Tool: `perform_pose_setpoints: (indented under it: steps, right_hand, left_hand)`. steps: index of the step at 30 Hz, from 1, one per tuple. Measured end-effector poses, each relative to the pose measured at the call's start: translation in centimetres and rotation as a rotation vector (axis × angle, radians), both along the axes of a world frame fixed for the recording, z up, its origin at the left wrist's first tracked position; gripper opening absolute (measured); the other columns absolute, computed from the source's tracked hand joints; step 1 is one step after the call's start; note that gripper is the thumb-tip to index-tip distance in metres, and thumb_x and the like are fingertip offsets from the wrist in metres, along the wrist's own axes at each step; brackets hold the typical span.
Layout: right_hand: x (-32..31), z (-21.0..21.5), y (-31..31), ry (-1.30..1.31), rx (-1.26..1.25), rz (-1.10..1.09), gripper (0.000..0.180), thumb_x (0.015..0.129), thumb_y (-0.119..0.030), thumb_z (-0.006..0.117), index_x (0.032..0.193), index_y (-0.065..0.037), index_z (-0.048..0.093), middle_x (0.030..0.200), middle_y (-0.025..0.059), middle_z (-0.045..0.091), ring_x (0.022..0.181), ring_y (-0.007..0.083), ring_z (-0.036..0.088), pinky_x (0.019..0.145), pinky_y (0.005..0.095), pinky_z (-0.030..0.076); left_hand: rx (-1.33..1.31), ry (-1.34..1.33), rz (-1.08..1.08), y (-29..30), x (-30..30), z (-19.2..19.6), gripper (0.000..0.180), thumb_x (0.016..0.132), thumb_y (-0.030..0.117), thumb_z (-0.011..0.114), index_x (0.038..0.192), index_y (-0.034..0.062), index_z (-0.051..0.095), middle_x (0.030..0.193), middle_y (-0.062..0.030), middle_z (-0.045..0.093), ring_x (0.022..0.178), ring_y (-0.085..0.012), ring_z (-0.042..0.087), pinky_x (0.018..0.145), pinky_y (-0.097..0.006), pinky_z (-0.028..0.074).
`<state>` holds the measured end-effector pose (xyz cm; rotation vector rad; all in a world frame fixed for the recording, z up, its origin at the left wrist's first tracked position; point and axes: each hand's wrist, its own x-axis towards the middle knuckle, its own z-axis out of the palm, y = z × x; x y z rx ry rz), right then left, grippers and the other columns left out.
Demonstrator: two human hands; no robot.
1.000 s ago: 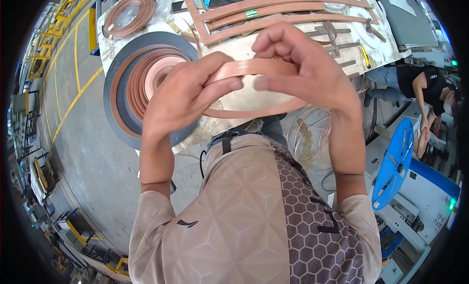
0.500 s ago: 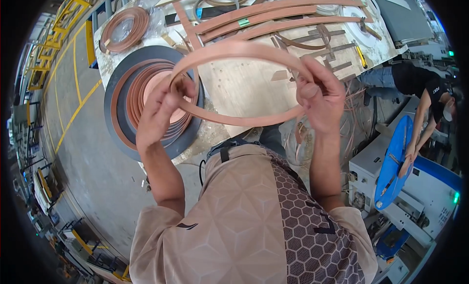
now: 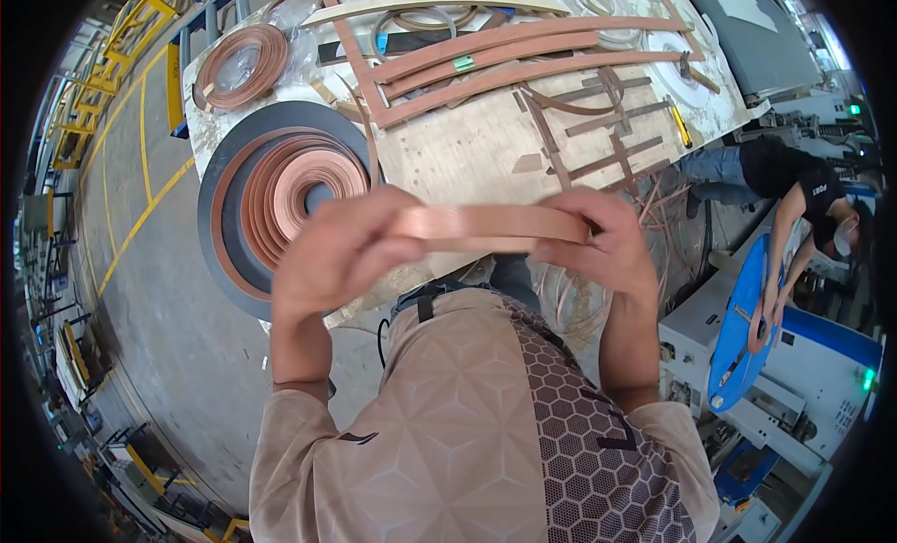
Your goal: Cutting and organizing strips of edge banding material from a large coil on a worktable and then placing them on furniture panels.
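A reddish-brown loop of edge-banding strip is stretched between my hands above the table's near edge, seen nearly edge-on as a flat band. My left hand pinches its left end, the fingers blurred by motion. At the other end, my right hand is closed on the loop, thumb below and fingers above. Beyond my left hand, a rolled coil of the same brown strip lies inside looser rings on a dark round disc.
Long brown strips lie across the table at the back, with a flat slatted frame and a yellow-handled tool. Another coil sits far left. At right, a person handles a blue disc over a machine.
The loop has come down toward me and tipped from a wide oval to nearly edge-on. Both hands have lowered, and the gap between them has narrowed.
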<state>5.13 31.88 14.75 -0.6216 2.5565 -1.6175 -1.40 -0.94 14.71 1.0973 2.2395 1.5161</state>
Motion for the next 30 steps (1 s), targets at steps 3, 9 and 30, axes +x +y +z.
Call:
perform_pose_setpoints:
  steps: [3,9,30]
  right_hand:
    - [3.6,-4.4,2.5,-0.108,-0.163,-0.102,0.059,0.077,0.004,0.088,0.132,0.003,0.066,0.110,0.0139,0.074,0.097,0.0222,0.074,0.077,0.0347,0.059]
    - [2.1,-2.7,-2.6,0.096,-0.708,-0.383,0.047,0.100,-0.013,0.073,0.141,0.007,0.062,0.093,0.0104,0.068,0.077,0.0150,0.062,0.073,0.0332,0.056]
    - [1.6,-2.2,-0.1,0.005,-0.301,-0.244,0.062,0.091,-0.027,0.085,0.140,0.005,0.063,0.092,0.0079,0.070,0.077,0.0155,0.067,0.071,0.0283,0.053]
  left_hand:
    - [0.235,-0.089,0.119,-3.9,-0.6,-0.7,0.036,0.101,0.035,0.071,0.108,-0.0001,0.065,0.085,-0.0050,0.066,0.074,-0.0176,0.062,0.068,-0.033,0.049]
    - [0.230,-0.484,0.066,-2.8,0.2,-4.1,0.040,0.108,0.037,0.060,0.122,0.0001,0.064,0.108,-0.0058,0.066,0.101,-0.0155,0.061,0.089,-0.031,0.048]
    - [0.415,-0.364,0.191,-3.3,0.2,-0.1,0.031,0.105,0.033,0.069,0.108,0.0029,0.064,0.075,0.0012,0.056,0.064,-0.0112,0.056,0.060,-0.028,0.046]
